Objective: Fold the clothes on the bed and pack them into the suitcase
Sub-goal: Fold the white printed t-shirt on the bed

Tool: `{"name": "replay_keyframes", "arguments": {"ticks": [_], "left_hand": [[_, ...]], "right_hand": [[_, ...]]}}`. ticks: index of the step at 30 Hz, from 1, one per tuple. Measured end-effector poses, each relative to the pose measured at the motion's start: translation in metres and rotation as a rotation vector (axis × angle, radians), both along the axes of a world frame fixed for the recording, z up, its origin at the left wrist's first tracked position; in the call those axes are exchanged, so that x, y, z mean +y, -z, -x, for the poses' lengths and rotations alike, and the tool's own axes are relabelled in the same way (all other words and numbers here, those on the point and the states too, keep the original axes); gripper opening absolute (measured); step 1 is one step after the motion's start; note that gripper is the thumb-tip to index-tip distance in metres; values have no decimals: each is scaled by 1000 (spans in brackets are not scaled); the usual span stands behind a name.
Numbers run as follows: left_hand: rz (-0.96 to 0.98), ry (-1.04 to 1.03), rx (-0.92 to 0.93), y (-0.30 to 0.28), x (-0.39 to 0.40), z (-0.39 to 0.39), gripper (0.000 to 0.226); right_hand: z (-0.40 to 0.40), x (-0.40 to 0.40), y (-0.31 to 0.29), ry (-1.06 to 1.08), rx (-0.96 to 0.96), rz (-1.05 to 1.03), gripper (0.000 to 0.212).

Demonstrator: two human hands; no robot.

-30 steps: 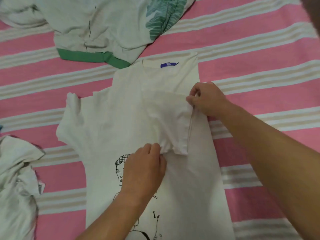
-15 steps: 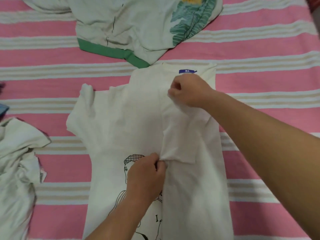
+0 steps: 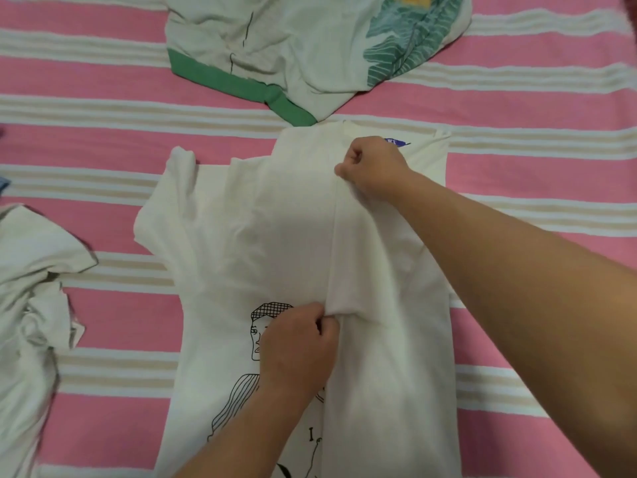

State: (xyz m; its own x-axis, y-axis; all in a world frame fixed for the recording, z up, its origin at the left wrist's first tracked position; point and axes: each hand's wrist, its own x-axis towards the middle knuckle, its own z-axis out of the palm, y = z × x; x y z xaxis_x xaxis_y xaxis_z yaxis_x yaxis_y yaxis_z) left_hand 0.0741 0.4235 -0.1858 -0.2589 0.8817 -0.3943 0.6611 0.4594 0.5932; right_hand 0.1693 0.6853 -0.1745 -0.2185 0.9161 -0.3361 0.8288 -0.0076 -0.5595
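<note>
White t-shirt [image 3: 241, 243] lies flat mid-bed [image 3: 551, 81], print up, right side folded in. Left hand [image 3: 298, 346] pinches the lower end of the folded sleeve; right hand [image 3: 374, 165] pinches its upper end near the collar. Step: first shirt's side fold. Next likely: lay the sleeve flat, then fold the left side in. Green-trimmed shirt [image 3: 293, 46] at far edge, crumpled garment [image 3: 31, 288] at left edge. No suitcase in view.
</note>
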Motion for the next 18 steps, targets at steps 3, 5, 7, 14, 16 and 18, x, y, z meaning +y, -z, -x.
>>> {"name": "replay_keyframes", "arguments": {"ticks": [3, 5, 7, 14, 16, 18], "left_hand": [[22, 18, -9, -8, 2, 0, 32], [69, 19, -50, -15, 6, 1, 40], [108, 23, -83, -21, 9, 3, 41], [124, 78, 2, -21, 6, 8, 25], [119, -22, -27, -24, 8, 7, 23], [-11, -14, 65, -33, 12, 3, 20]], "right_hand": [[-11, -8, -9, 36, 74, -41, 21], [-35, -18, -22, 66, 76, -87, 23], [-68, -34, -31, 35, -31, -71, 28], [-108, -64, -16, 85, -47, 87, 18], [-106, -61, -14, 129, -17, 67, 14], [-106, -66, -11, 98, -108, -68, 29]]}}
